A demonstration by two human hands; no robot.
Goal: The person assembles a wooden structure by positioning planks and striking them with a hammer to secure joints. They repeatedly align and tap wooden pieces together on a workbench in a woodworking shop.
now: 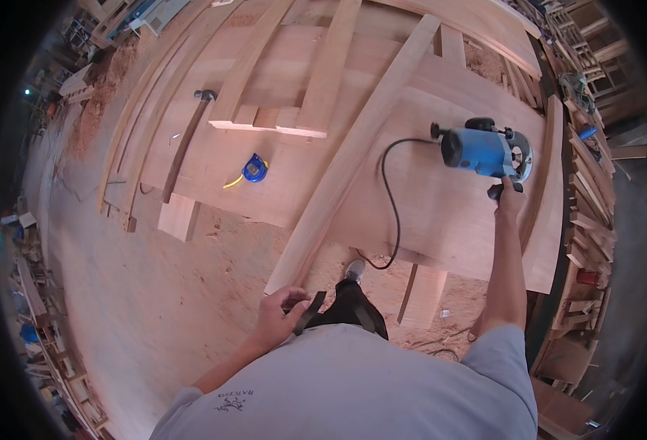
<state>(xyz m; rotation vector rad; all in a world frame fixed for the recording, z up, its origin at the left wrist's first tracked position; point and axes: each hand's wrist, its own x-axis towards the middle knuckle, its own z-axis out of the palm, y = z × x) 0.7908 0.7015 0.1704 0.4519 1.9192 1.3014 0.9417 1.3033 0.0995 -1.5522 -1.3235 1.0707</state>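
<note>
A blue power router (479,152) with black knobs lies on its side on the large plywood sheet (441,213) at right. Its black cord (391,198) loops down to the sheet's near edge. My right hand (512,194) is closed on the router's near black knob. My left hand (282,317) is close to my waist, fingers curled, beside the near end of a long wooden board (353,150) that slants across the sheet. A black strap (310,312) is next to that hand; whether the fingers hold anything is hidden.
A blue tape measure (254,169) with its yellow blade partly out and a hammer (191,136) lie left of the slanting board. Several planks (331,66) rest across the far side. Stacked timber (587,191) lines the right edge. Sawdust covers the floor (155,308).
</note>
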